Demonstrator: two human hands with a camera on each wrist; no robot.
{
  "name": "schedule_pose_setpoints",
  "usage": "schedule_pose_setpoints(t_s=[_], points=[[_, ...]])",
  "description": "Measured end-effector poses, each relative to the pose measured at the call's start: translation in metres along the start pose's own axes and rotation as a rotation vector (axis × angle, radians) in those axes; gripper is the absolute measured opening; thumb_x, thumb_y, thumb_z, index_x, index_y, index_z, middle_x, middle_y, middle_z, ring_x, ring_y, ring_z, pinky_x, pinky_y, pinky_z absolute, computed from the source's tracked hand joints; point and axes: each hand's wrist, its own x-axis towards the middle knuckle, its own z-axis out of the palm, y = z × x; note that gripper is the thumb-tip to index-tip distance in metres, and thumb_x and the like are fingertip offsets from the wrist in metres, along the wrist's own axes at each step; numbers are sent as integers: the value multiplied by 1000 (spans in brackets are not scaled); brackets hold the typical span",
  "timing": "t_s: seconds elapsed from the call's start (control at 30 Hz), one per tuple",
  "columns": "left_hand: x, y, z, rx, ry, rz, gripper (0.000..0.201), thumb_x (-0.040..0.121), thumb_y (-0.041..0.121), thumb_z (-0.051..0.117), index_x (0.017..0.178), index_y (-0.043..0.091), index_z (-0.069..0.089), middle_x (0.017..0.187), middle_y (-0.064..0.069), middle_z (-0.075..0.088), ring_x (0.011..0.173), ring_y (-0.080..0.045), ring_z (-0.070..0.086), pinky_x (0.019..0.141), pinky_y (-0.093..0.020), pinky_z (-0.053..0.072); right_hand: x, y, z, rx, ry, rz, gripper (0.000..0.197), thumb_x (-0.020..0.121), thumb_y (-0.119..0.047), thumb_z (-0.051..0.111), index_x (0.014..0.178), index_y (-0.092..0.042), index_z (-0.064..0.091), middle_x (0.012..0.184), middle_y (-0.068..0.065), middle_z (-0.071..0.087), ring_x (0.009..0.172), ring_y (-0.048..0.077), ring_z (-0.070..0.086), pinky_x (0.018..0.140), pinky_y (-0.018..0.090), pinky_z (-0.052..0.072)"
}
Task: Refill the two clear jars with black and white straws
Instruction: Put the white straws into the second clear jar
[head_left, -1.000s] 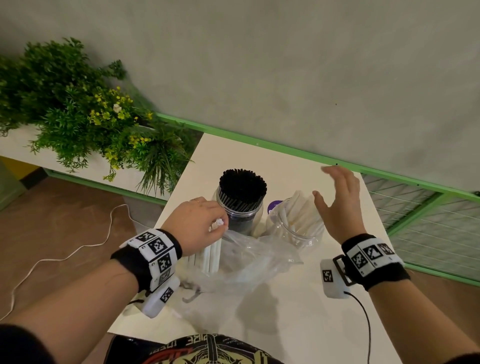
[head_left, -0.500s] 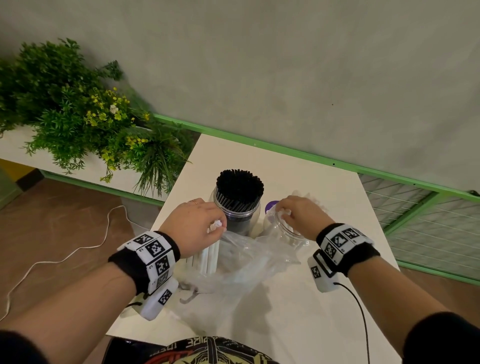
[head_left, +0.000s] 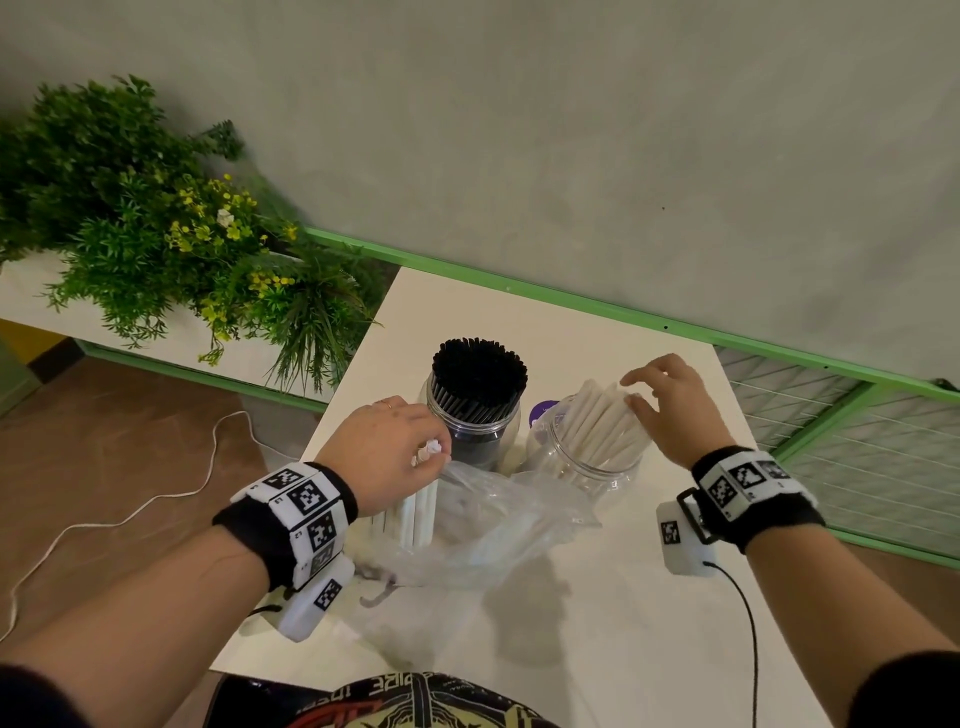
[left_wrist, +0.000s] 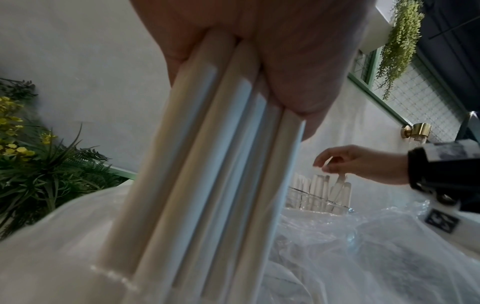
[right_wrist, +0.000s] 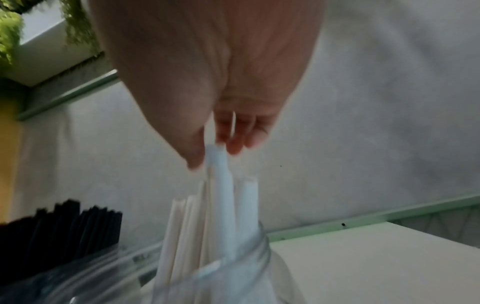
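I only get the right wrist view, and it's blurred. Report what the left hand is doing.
Observer: The left hand grips a bundle of white straws, held upright.
Operator: Say where the bundle stands.
Observer: Its lower ends sit in a clear bag on the table, in front and left of the black jar.
Operator: Check the other jar for room.
Observer: In the head view the white jar has its straws leaning right; its near-left part looks empty.

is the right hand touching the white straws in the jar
Touching. Right wrist view: the right hand pinches the top of one white straw standing in the jar.
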Motion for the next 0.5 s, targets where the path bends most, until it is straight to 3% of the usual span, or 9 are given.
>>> schedule_pose_setpoints(t_s=[0.1,0.23,0.3,0.37,0.5], points=[[0,1,-1,5,6,0,33,79,49,31,86,37,61,81,24,46,77,-5,40,70,-22,32,-18,-3,8,37,161,3,26,89,-25,66,114,-15,65,110,10,52,101,32,50,86,36,43],[0,2,-2,2,16,8,32,79,48,33,85,35,62,79,24,46,76,-6,42,68,-22,30,-32,6,20,-15,-20,78,59,83,-42,69,134,-21,48,127,9,45,108,30,47,90,40,42],[0,2,-2,3,15,10,33,79,48,32,85,35,62,79,23,47,76,-6,42,68,-22,31,-32,12,26,6,-38,92,54,87,-38,65,134,-19,46,123,7,47,102,27,52,81,36,46],[0,2,-2,0,15,12,32,80,48,33,85,36,62,80,23,49,76,-6,43,68,-22,33,-26,13,27,69,58,94,36,91,-30,63,122,-13,55,111,6,52,86,24,57,73,34,47],[0,1,0,2,19,15,29,81,47,35,84,36,61,78,24,46,75,-5,42,68,-24,37,-5,13,19,83,112,40,21,92,-23,61,104,-6,63,99,5,58,72,17,52,71,34,46]])
